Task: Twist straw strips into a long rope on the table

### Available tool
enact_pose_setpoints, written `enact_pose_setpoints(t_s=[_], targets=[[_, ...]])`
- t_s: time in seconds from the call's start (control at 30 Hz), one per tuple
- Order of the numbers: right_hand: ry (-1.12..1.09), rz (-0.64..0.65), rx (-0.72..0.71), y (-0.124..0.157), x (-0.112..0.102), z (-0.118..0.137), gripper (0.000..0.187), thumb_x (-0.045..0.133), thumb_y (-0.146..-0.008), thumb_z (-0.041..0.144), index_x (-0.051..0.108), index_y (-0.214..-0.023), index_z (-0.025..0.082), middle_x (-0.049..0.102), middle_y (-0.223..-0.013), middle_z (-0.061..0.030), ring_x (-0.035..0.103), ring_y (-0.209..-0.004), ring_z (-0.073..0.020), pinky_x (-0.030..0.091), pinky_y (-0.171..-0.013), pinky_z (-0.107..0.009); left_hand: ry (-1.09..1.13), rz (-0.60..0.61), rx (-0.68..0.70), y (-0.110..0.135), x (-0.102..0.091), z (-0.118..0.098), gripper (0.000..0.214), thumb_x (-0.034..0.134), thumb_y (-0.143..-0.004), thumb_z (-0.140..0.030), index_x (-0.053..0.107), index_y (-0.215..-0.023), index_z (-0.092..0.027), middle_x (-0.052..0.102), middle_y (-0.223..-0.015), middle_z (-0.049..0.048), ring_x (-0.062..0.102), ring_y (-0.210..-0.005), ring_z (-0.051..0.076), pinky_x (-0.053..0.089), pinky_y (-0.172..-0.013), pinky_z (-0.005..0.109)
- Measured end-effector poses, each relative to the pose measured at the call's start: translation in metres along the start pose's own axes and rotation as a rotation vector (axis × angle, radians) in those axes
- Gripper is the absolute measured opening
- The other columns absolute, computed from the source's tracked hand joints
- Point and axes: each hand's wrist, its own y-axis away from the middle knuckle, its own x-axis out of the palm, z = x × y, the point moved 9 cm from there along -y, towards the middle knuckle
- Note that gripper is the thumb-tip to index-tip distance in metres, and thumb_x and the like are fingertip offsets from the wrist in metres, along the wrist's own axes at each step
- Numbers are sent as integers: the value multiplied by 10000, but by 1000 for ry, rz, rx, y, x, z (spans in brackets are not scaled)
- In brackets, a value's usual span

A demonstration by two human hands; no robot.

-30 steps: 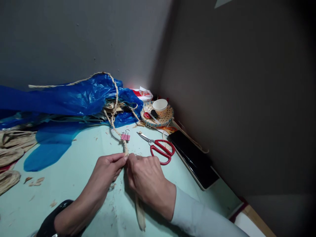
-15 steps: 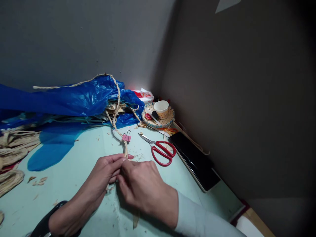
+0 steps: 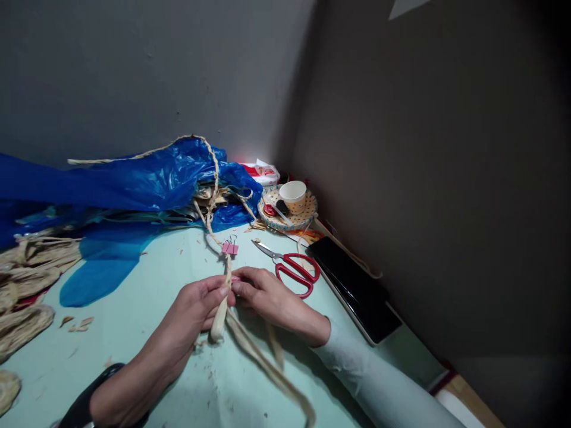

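A pale braid of dried plant fibre (image 3: 229,264) runs toward me from a pink binder clip (image 3: 230,248). My left hand (image 3: 203,303) pinches the braid just below the clip between thumb and fingers. From the other side my right hand (image 3: 265,297) is closed on it too, fingertips meeting the left ones. Below the fingers a short folded strand (image 3: 218,324) hangs down, and a long loose strand (image 3: 272,368) trails to the lower right, blurred at its end. Beyond the clip the braid climbs over the blue plastic bag (image 3: 173,169).
Red-handled scissors (image 3: 297,267) lie right of the clip, beside a black phone (image 3: 352,288). A woven plate (image 3: 307,217) holds a paper cup (image 3: 293,196). Bundles of dried fibre (image 3: 27,327) lie at left. Walls close off the back and right.
My right hand has moved up and turned to the side of the braid, uncovering the strands below. The long strand now swings out to the lower right. The left hand keeps its pinch.
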Motion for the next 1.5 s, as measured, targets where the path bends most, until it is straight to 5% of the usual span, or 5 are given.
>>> enact_pose_setpoints(t_s=[0.33,0.67,0.97,1.3,1.5], targets=[[-200,-36,20,1,1,-5,244,547,-873,225,619,-657,136,537,-598,27,399,-571,-89,288,-548,-229,-155,-111,125,4,-5,-15,502,724,-725,-436,474,-1100,-216,649,-613,-56,379,-406,50,195,-423,160],[-349,-179,126,0,4,-21,184,606,-782,266,660,-693,115,532,-588,12,411,-548,-95,291,-505,-220,-431,-149,101,6,-15,-9,490,588,-796,-458,495,-1205,-204,676,-724,-6,531,-543,160,372,-524,261],[-154,-253,50,2,-3,-13,158,590,-774,201,689,-679,123,574,-588,2,467,-584,-106,312,-534,-214,-996,-299,278,33,-7,-44,346,435,-898,-476,619,-713,-248,705,-660,-22,601,-578,184,419,-618,291],[-555,-75,111,3,9,-20,205,609,-811,257,701,-702,109,518,-508,26,396,-466,-75,266,-468,-213,-1536,-406,1095,73,53,-35,316,393,-920,-117,703,-967,-86,742,-655,59,686,-483,209,472,-472,308],[-712,-74,160,5,8,-19,174,695,-751,250,701,-680,92,620,-589,-9,412,-495,-62,287,-482,-198,-1411,-305,969,70,47,-44,276,501,-931,-277,740,-817,-197,735,-692,53,698,-599,223,486,-569,312]])
